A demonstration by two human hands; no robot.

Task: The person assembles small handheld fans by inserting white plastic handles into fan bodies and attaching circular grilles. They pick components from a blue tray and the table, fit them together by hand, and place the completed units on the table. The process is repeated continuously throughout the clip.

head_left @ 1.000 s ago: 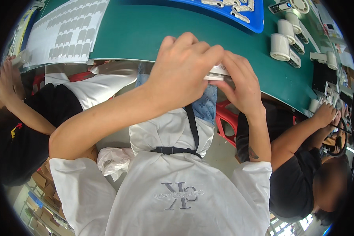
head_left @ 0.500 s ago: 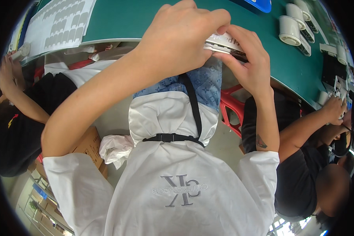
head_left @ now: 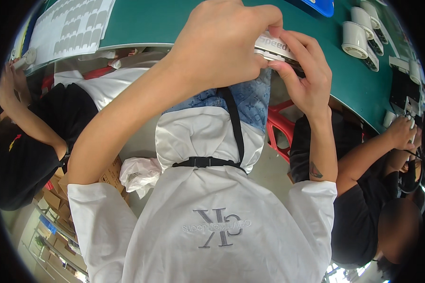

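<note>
Before the near edge of the tabletop (head_left: 141, 23), a white casing (head_left: 273, 45) is gripped by the left hand (head_left: 224, 40) and right hand (head_left: 312, 70), apparently so both ends are steadied.

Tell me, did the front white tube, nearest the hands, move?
No. The front white tube stays at the same spot on the green table; the whole view shifted instead.
</note>
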